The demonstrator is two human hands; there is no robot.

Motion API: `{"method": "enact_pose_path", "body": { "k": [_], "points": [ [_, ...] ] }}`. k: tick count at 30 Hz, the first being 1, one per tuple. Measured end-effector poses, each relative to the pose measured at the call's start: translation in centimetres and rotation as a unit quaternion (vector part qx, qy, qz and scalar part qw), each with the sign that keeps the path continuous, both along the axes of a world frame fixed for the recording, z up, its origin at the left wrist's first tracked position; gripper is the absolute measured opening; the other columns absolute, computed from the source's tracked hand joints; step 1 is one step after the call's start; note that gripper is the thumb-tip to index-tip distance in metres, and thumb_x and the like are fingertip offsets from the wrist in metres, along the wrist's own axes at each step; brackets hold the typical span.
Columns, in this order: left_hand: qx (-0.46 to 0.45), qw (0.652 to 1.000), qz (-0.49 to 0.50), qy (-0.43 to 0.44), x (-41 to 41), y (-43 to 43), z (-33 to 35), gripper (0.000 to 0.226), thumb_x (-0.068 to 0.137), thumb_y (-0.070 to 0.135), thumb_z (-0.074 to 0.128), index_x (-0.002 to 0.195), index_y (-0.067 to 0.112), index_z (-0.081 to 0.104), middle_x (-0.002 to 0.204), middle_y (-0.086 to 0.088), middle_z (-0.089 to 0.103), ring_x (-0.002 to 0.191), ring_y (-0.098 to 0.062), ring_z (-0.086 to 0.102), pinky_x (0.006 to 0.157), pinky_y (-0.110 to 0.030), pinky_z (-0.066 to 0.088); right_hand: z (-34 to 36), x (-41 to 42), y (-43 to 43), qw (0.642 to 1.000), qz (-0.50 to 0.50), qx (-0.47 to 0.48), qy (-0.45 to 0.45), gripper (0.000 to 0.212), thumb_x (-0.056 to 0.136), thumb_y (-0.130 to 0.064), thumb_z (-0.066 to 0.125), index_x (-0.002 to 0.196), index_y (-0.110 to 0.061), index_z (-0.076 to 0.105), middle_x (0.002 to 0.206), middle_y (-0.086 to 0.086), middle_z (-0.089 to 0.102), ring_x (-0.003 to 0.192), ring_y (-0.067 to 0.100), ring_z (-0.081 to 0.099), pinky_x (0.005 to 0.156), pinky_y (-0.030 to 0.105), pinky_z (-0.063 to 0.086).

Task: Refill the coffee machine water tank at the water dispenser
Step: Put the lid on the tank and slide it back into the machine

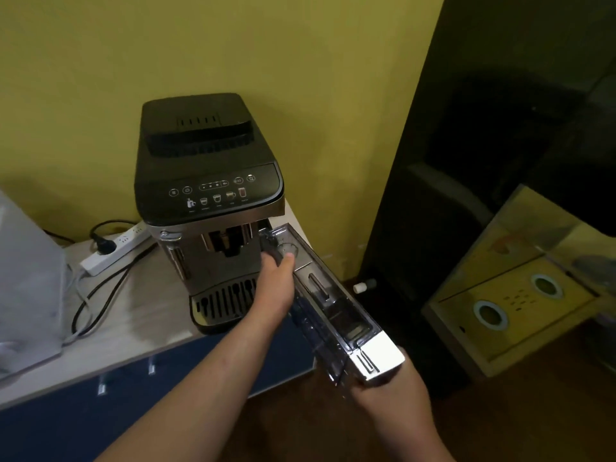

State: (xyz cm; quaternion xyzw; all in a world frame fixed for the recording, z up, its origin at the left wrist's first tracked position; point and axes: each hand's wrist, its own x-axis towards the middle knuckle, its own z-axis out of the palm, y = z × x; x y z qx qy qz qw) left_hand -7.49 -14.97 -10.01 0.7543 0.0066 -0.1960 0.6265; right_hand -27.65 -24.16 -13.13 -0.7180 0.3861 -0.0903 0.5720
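The clear water tank (328,303) stuck out from the right side of the coffee machine (210,195), slanting toward me over the floor. My right hand (393,395) had its grip clenched around the tank's silver front end, and my left hand (278,281) gripped the tank's far end beside the machine. The machine stood on a pale surface (140,315), a white power strip (116,248) behind it.
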Motion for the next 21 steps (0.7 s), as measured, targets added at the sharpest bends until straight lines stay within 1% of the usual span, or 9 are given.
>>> {"method": "enact_pose_path", "body": {
  "k": [1, 5, 8, 10, 12, 14, 16, 19, 21],
  "points": [
    [0.012, 1.000, -0.002, 0.000, 0.2, -0.2, 0.1, 0.063, 0.102, 0.043, 0.042, 0.157, 0.017, 0.028, 0.152, -0.010, 0.047, 0.140, -0.030, 0.044, 0.119, -0.047, 0.032, 0.0, 0.2, 0.4, 1.000, -0.010, 0.012, -0.004, 0.070, 0.052, -0.005, 0.092, 0.102, -0.035, 0.054, 0.090, -0.009, 0.066, 0.085, 0.003, 0.061, 0.063, 0.017, 0.045],
    [0.040, 0.999, 0.003, 0.010, 1.4, -0.4, -0.2, 0.076, 0.088, 0.051, 0.038, 0.156, 0.018, 0.030, 0.151, -0.014, 0.048, 0.138, -0.034, 0.046, 0.116, -0.051, 0.035, 0.3, 0.8, 1.7, 0.998, -0.025, 0.049, -0.019, 0.067, 0.057, -0.005, 0.090, 0.099, -0.038, 0.050, 0.091, -0.012, 0.063, 0.079, -0.003, 0.055, 0.059, 0.013, 0.043],
    [0.036, 0.999, 0.007, 0.019, 2.0, -0.2, -0.1, 0.065, 0.090, 0.047, 0.038, 0.149, 0.020, 0.039, 0.143, -0.013, 0.053, 0.129, -0.033, 0.052, 0.112, -0.053, 0.041, 0.3, 1.2, 2.3, 0.998, -0.026, 0.055, -0.027, 0.066, 0.057, -0.005, 0.091, 0.101, -0.035, 0.053, 0.090, -0.012, 0.063, 0.078, -0.002, 0.058, 0.063, 0.015, 0.049],
    [0.037, 0.999, 0.008, 0.027, 2.3, -0.1, -0.1, 0.065, 0.084, 0.049, 0.038, 0.143, 0.023, 0.045, 0.138, -0.011, 0.056, 0.124, -0.032, 0.054, 0.109, -0.054, 0.043, 0.5, 1.5, 2.8, 0.997, -0.028, 0.060, -0.030, 0.062, 0.058, -0.005, 0.090, 0.099, -0.035, 0.052, 0.088, -0.013, 0.063, 0.076, -0.002, 0.059, 0.058, 0.012, 0.048],
    [0.042, 0.999, 0.004, 0.022, 2.4, 0.0, 0.1, 0.061, 0.087, 0.046, 0.038, 0.143, 0.023, 0.046, 0.135, -0.009, 0.056, 0.122, -0.031, 0.055, 0.108, -0.053, 0.044, 0.6, 1.7, 3.2, 0.997, -0.032, 0.064, -0.032, 0.061, 0.060, -0.006, 0.089, 0.100, -0.034, 0.052, 0.088, -0.014, 0.062, 0.076, -0.002, 0.059, 0.056, 0.011, 0.047],
    [0.046, 0.999, -0.002, 0.022, 2.9, 0.1, 0.0, 0.057, 0.092, 0.042, 0.038, 0.144, 0.020, 0.044, 0.135, -0.008, 0.056, 0.122, -0.030, 0.054, 0.109, -0.053, 0.043, 0.5, 1.9, 3.6, 0.997, -0.035, 0.061, -0.032, 0.062, 0.060, -0.008, 0.090, 0.105, -0.030, 0.054, 0.090, -0.012, 0.064, 0.080, 0.001, 0.062, 0.060, 0.014, 0.052],
    [0.050, 0.998, 0.001, 0.028, 3.3, 0.1, 0.0, 0.060, 0.089, 0.044, 0.039, 0.144, 0.019, 0.043, 0.136, -0.009, 0.056, 0.122, -0.031, 0.055, 0.108, -0.052, 0.044, 0.4, 2.2, 4.0, 0.997, -0.038, 0.063, -0.031, 0.063, 0.060, -0.009, 0.090, 0.108, -0.028, 0.054, 0.092, -0.010, 0.065, 0.083, 0.003, 0.064, 0.062, 0.015, 0.054],
    [0.058, 0.998, -0.001, 0.024, 4.0, 0.2, -0.1, 0.058, 0.092, 0.043, 0.038, 0.142, 0.015, 0.045, 0.134, -0.009, 0.056, 0.122, -0.029, 0.054, 0.110, -0.048, 0.042, 0.4, 2.8, 4.5, 0.997, -0.039, 0.063, -0.037, 0.063, 0.061, -0.011, 0.090, 0.110, -0.028, 0.055, 0.094, -0.012, 0.064, 0.083, -0.001, 0.060, 0.055, 0.010, 0.048],
    [0.059, 0.998, 0.000, 0.025, 4.3, 0.2, -0.2, 0.059, 0.091, 0.044, 0.038, 0.142, 0.014, 0.046, 0.135, -0.011, 0.057, 0.122, -0.030, 0.055, 0.109, -0.046, 0.042, 0.5, 3.1, 4.7, 0.996, -0.040, 0.064, -0.038, 0.063, 0.061, -0.011, 0.090, 0.111, -0.027, 0.055, 0.095, -0.011, 0.064, 0.085, 0.001, 0.060, 0.052, 0.009, 0.046]
  ]
}}
